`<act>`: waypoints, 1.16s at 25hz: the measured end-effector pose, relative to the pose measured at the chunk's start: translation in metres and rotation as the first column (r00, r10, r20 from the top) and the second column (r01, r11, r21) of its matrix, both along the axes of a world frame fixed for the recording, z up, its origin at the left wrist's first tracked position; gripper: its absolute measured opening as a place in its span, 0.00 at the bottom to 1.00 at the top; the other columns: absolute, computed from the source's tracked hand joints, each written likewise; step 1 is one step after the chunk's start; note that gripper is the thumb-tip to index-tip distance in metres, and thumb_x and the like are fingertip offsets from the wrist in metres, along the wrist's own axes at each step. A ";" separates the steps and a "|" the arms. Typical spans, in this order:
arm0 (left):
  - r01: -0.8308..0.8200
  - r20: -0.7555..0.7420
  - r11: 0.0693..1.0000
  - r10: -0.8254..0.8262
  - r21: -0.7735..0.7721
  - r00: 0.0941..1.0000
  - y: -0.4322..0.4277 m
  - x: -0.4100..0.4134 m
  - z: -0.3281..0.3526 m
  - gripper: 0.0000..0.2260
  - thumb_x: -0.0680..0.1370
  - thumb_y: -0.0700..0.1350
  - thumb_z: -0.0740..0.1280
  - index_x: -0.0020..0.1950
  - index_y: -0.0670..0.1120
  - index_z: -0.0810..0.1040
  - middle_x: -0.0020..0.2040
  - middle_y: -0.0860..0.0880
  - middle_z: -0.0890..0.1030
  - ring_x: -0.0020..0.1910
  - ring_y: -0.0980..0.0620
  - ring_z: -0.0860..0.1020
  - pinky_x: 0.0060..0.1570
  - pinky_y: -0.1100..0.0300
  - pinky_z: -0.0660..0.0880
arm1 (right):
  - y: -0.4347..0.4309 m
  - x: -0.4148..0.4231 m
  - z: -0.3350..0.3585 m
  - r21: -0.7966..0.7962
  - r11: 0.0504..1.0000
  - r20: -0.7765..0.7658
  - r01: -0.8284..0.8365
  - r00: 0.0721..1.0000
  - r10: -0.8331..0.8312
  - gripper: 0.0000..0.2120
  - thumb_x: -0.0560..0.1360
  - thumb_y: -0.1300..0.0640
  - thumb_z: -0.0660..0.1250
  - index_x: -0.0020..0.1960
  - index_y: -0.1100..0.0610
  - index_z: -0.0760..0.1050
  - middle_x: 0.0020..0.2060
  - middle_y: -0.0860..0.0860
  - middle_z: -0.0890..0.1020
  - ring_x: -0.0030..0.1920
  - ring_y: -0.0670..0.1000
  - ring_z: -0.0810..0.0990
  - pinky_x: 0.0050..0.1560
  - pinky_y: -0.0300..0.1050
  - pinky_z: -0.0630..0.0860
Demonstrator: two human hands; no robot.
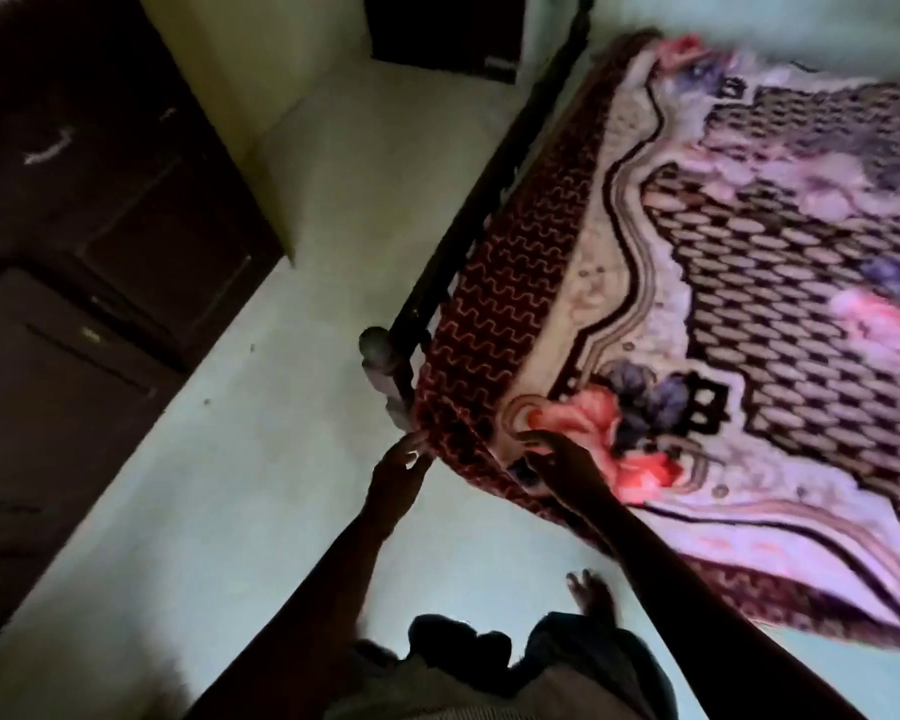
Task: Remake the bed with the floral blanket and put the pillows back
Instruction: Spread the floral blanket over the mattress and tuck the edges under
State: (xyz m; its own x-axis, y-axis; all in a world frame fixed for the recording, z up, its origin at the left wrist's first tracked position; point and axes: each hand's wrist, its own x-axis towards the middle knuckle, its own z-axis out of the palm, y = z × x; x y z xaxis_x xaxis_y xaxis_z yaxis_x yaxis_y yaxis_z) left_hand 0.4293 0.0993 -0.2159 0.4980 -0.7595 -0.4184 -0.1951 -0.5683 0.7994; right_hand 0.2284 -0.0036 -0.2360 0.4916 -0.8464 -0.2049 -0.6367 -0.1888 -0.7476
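Observation:
The floral blanket (723, 283) lies spread over the bed, with a cream centre, dark lattice pattern, pink and blue flowers and a dark red border. Its near-left corner hangs over the bed's corner by the wooden bedpost (378, 350). My left hand (398, 472) reaches to the hanging red edge, fingertips at the cloth; whether it pinches the edge is unclear. My right hand (557, 459) rests with extended fingers on top of the blanket's corner, beside a pink flower. No pillows are in view.
A dark wooden bed rail (494, 200) runs along the bed's left side. Dark wooden cupboards (100, 200) stand at the left. A pale floor (261, 485) lies between cupboards and bed. My bare foot (591, 595) stands near the bed's edge.

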 end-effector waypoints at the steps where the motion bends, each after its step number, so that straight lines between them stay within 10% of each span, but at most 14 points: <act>1: 0.076 0.016 0.997 -0.076 0.004 0.997 0.004 0.024 0.000 0.16 0.79 0.45 0.64 0.66 0.46 0.73 0.64 0.47 0.76 0.61 0.46 0.76 0.55 0.59 0.71 | 0.020 0.013 0.001 0.077 0.987 0.030 0.142 0.989 -0.145 0.14 0.74 0.66 0.66 0.59 0.59 0.77 0.53 0.53 0.81 0.53 0.50 0.78 0.54 0.42 0.75; 10: 0.349 0.015 0.937 -0.349 0.016 0.937 0.019 0.116 -0.004 0.16 0.79 0.39 0.61 0.67 0.43 0.71 0.65 0.43 0.75 0.63 0.47 0.74 0.59 0.60 0.69 | 0.137 0.111 0.014 0.481 0.582 0.021 0.656 0.654 -0.756 0.07 0.75 0.56 0.68 0.52 0.52 0.74 0.50 0.49 0.80 0.38 0.46 0.75 0.44 0.39 0.74; 15: 0.383 0.020 0.923 -0.385 0.044 0.923 -0.012 0.131 -0.037 0.16 0.79 0.41 0.63 0.66 0.42 0.72 0.64 0.44 0.76 0.62 0.48 0.75 0.57 0.62 0.69 | 0.129 0.157 -0.047 0.478 0.450 0.072 0.755 0.477 -0.876 0.13 0.72 0.56 0.71 0.55 0.55 0.75 0.51 0.49 0.80 0.47 0.49 0.80 0.40 0.31 0.72; 21: 0.530 0.169 0.829 -0.505 -0.181 0.847 -0.049 0.126 -0.168 0.23 0.77 0.45 0.66 0.71 0.46 0.67 0.68 0.47 0.72 0.63 0.51 0.73 0.59 0.56 0.73 | 0.088 0.220 -0.197 0.276 0.371 0.224 0.887 0.316 -0.922 0.24 0.68 0.58 0.75 0.62 0.59 0.72 0.56 0.52 0.78 0.56 0.53 0.77 0.51 0.46 0.76; 29: 0.429 0.178 0.695 -0.406 -0.577 0.897 -0.064 0.127 -0.283 0.22 0.70 0.59 0.63 0.65 0.66 0.67 0.64 0.64 0.73 0.61 0.65 0.73 0.56 0.70 0.72 | 0.038 0.258 -0.321 -0.197 0.198 0.616 0.960 0.279 -0.737 0.27 0.68 0.42 0.69 0.63 0.49 0.68 0.62 0.50 0.70 0.64 0.44 0.69 0.60 0.33 0.68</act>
State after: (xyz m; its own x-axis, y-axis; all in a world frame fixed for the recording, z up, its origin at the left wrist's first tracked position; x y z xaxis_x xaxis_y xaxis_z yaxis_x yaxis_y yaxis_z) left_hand 0.5561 0.0351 -0.4986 0.0745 -0.9784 0.1928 -0.3304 0.1582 0.9305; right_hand 0.4864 0.0346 -0.5566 -0.6803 -0.6624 0.3137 -0.3760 -0.0520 -0.9252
